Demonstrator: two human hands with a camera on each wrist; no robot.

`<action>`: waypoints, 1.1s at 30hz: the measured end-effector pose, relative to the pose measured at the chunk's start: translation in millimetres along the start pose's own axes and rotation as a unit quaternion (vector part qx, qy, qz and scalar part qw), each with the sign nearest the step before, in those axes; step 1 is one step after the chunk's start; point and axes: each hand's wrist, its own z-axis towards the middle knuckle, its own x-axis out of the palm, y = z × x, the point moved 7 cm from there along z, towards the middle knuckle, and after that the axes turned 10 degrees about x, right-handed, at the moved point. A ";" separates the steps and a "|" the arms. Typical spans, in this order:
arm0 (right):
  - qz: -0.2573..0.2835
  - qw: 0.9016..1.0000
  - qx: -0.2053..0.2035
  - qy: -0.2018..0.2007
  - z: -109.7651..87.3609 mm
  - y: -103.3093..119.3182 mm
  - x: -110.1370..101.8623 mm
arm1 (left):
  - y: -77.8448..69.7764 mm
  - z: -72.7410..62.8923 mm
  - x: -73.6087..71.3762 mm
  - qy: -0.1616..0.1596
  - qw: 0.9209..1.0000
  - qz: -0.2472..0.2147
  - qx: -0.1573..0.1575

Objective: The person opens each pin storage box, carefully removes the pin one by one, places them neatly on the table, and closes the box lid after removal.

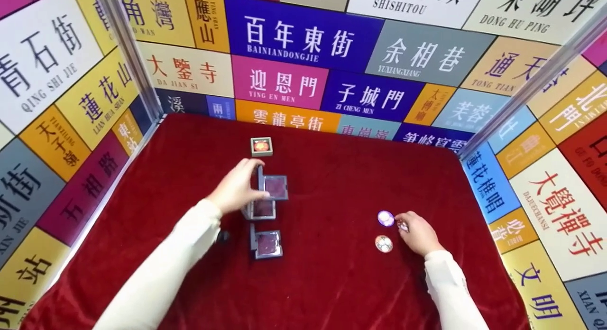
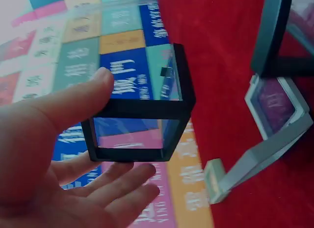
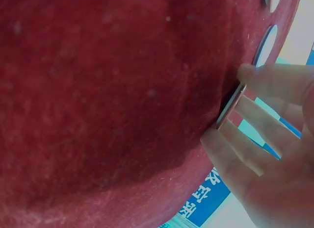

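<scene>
My left hand [image 1: 235, 187] grips an open hinged display frame [image 1: 275, 186] with black edges and clear film. In the left wrist view, the thumb lies on the frame's black edge [image 2: 142, 109] and the other fingers are beneath it. Just below it on the cloth, a pale grey display frame [image 1: 264, 209] stands open, and nearer me is another open dark frame [image 1: 269, 244]. Far to the right, my right hand [image 1: 419, 233] pinches a round flat disc [image 3: 230, 106] by its rim, close over the cloth. Beside it lie a purple-rimmed disc [image 1: 386, 218] and an orange-and-white disc [image 1: 383, 243].
A small square box [image 1: 262, 146] with an orange-red piece inside sits beyond the left hand. A small dark object [image 1: 222, 236] shows beside the left sleeve. Red velvet cloth [image 1: 327, 273] covers the table, and walls with printed place names [image 1: 303, 31] surround it.
</scene>
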 end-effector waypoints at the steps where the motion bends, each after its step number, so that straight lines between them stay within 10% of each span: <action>1: 0.005 1.000 0.004 0.005 0.8 1.5 -0.3 | 7.9 6.1 1.0 0.004 1.000 0.006 -0.004; 13: 0.031 0.998 -0.043 0.014 6.4 -7.3 10.8 | 90.6 35.6 21.6 0.069 0.992 0.039 -0.099; 21: 0.029 0.998 -0.030 0.037 3.0 -5.9 7.7 | 103.0 48.4 32.4 0.099 0.990 0.025 -0.096; 28: 0.010 0.999 -0.003 0.053 0.5 -2.2 -1.5 | 149.9 65.0 53.7 0.123 0.988 0.039 -0.085; 33: 0.020 0.997 -0.004 0.068 -4.0 -5.7 -1.2 | 118.4 58.6 39.9 0.167 0.978 0.032 -0.122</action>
